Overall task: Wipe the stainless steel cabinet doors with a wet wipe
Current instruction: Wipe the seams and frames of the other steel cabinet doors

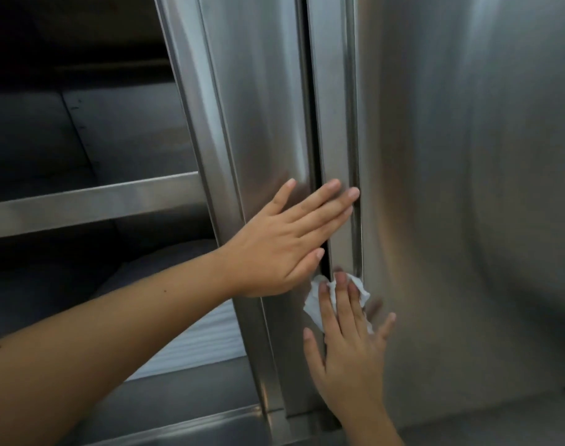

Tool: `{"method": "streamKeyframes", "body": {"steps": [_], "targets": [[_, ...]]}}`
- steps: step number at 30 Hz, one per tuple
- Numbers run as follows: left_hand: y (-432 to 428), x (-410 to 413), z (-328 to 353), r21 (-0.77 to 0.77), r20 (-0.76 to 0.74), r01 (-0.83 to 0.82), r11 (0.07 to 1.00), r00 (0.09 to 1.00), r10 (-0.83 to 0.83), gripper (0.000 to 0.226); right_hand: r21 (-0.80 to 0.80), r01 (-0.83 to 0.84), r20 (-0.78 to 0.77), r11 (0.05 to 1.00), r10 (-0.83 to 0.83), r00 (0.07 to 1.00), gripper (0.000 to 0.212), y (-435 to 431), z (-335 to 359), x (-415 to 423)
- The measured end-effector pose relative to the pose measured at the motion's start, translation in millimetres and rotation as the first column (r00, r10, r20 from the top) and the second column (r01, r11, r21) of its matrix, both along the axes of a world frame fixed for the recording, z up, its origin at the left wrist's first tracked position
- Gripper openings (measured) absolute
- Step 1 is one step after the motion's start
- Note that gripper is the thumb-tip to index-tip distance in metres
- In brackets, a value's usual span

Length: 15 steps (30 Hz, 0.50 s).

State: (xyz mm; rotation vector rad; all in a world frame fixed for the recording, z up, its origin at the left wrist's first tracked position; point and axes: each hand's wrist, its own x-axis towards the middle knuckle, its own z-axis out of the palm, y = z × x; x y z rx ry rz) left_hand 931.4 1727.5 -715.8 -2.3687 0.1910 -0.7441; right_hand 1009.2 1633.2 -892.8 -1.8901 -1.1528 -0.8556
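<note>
Two stainless steel cabinet doors fill the view: a narrow left door and a wide right door, with a dark gap between them. My left hand lies flat with straight fingers across the left door and the gap. Below it, my right hand presses a crumpled white wet wipe against the edge strip of the right door with straight fingers. Most of the wipe is hidden under the fingers.
To the left the cabinet is open, showing a steel shelf rail and a dark interior. A pale ribbed thing lies on the lower shelf. A steel ledge runs along the bottom.
</note>
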Motion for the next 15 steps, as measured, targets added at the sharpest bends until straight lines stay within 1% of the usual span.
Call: {"method": "streamKeyframes", "body": {"steps": [3, 7, 10, 15], "targets": [[-5.5, 3.4, -18.5, -0.086, 0.032, -0.009, 0.996, 0.999, 0.012, 0.056, 0.003, -0.008, -0.015, 1.0, 0.009, 1.0, 0.059, -2.0, -7.4, -0.3], [-8.5, 5.6, -31.2, -0.113, 0.063, -0.019, 0.993, 0.998, 0.027, 0.056, 0.065, -0.055, 0.004, 0.996, 0.054, 0.999, 0.064, -0.9, 11.5, 0.7], [-9.5, 6.8, -35.4, -0.155, 0.071, -0.018, 0.988, 0.997, 0.029, 0.057, 0.098, -0.078, 0.016, 0.992, 0.077, 0.997, 0.067, 0.1, 9.4, 1.4], [-6.7, 9.2, -37.7, -0.153, 0.077, -0.022, 0.988, 0.996, 0.034, 0.057, 0.048, -0.094, 0.074, 0.994, 0.09, 0.993, 0.073, 0.0, -26.1, 8.2]]}}
